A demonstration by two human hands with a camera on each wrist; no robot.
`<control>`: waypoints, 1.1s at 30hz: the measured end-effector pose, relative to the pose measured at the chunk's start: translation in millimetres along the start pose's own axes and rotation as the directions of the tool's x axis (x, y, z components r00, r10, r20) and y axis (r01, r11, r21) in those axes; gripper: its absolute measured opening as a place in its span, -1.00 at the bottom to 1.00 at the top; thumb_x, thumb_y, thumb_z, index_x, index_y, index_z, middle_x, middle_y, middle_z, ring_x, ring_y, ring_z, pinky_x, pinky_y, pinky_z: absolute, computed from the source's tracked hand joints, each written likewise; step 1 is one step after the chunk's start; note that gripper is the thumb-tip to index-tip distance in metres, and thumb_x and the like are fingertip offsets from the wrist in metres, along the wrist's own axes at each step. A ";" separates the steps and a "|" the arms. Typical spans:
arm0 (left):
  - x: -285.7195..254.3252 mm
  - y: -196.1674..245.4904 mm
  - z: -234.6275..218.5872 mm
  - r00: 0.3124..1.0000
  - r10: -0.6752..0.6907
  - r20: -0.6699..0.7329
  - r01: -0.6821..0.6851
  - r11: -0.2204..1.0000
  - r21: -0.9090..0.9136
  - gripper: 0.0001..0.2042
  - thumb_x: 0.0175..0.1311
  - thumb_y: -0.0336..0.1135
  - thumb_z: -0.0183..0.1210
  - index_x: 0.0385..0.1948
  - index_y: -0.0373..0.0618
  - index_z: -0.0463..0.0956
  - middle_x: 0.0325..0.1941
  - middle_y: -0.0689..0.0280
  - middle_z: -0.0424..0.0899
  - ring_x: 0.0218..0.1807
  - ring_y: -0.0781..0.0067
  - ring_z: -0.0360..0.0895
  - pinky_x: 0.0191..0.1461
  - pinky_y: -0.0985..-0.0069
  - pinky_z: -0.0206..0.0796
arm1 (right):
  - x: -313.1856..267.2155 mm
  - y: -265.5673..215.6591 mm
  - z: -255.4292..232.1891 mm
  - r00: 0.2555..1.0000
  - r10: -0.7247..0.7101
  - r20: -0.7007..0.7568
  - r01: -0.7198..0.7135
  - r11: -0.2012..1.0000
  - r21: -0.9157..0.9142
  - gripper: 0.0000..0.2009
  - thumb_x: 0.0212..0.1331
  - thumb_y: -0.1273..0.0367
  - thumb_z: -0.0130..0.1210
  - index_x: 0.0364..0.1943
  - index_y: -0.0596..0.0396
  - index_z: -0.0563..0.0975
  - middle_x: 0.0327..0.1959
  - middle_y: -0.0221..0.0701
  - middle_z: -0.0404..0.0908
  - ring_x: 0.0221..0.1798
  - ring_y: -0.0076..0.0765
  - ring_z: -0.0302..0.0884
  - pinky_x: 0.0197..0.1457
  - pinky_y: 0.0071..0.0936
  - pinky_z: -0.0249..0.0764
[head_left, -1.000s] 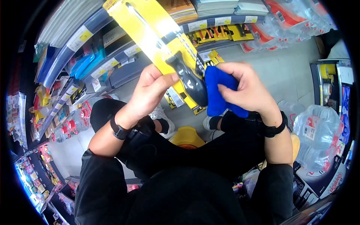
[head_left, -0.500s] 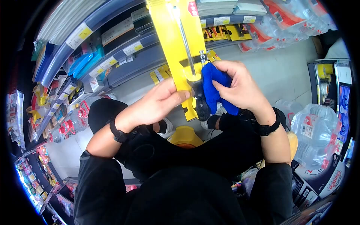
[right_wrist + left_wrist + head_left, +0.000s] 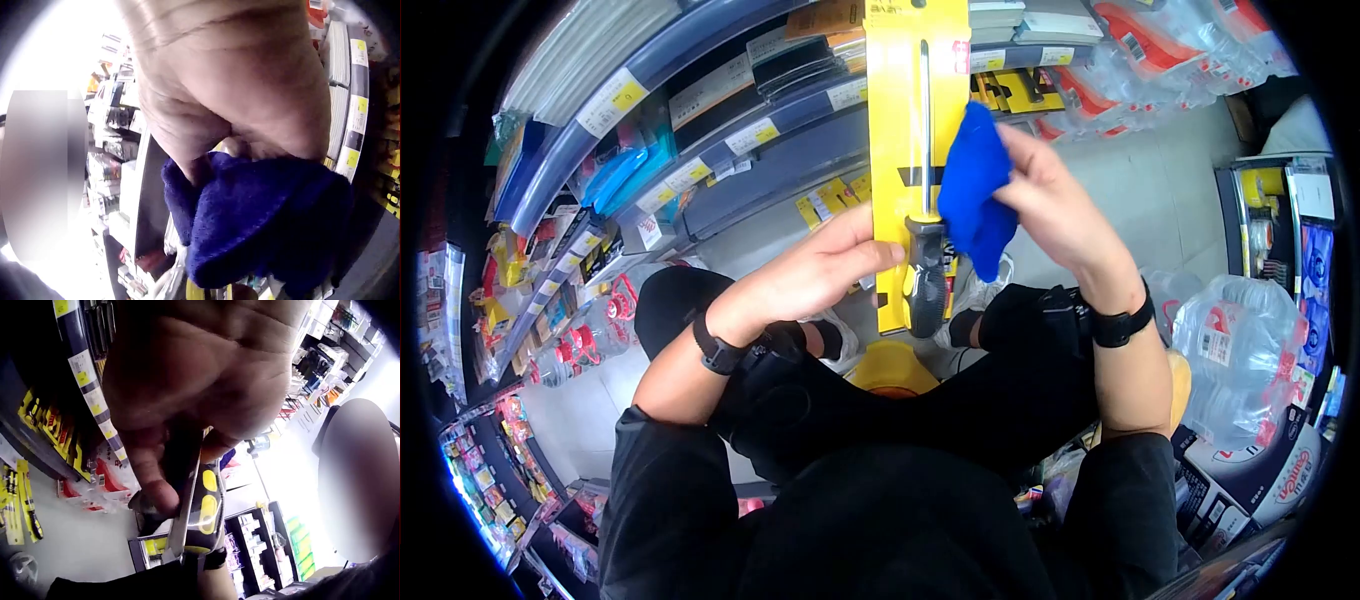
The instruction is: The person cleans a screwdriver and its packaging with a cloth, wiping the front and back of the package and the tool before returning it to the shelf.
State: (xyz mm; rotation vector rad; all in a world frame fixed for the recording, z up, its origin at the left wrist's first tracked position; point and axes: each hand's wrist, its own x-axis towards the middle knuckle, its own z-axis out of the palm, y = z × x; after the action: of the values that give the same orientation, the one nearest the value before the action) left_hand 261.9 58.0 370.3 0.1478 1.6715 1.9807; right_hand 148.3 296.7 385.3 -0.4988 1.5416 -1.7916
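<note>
Where clear plastic wraps the bottle pack (image 3: pixel 1240 340) at right of the head view, big clear bottles show through; fill level, can't tell. Printed carton (image 3: pixel 1268 468) at lower right, contents hidden. Shelf (image 3: pixel 800 165) across the upper left carries flat packs (image 3: pixel 710 92) behind price tags.

Screwdriver (image 3: pixel 927 275) sits on a yellow backing card (image 3: pixel 890 110), centre to top of frame, shaft up, handle down. Clear cover over it or not, can't tell. Left grip (image 3: pixel 825 268) pinches the card's left edge: thumb on the front face, fingers behind. Thumb tip is just left of the handle. Left wrist view: black-and-yellow handle at lower centre, right beside the fingers.

Right grip (image 3: pixel 1065 205) pinches a blue cloth (image 3: pixel 978 190), right of centre. Cloth overlaps the card's right edge in the head view; contact, can't tell.
</note>
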 end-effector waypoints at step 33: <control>-1.5 -10.9 39.4 0.991 -0.032 -0.129 0.015 0.992 -0.128 -0.46 0.16 -0.59 0.43 0.19 -0.27 0.42 0.00 0.37 0.66 0.01 0.62 0.56 0.17 0.54 0.42 | 11.0 4.5 -21.0 0.914 -0.204 -0.349 0.227 0.974 0.024 -0.78 0.44 0.33 0.15 -0.05 0.19 0.66 -0.19 -0.43 0.78 -0.23 -0.62 0.72 -0.08 -0.60 0.63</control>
State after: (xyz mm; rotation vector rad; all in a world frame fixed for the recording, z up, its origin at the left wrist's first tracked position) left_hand 283.0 92.9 369.3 -0.0497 1.6122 2.1119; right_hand 127.5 303.1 374.7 -0.3454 1.7084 -2.1846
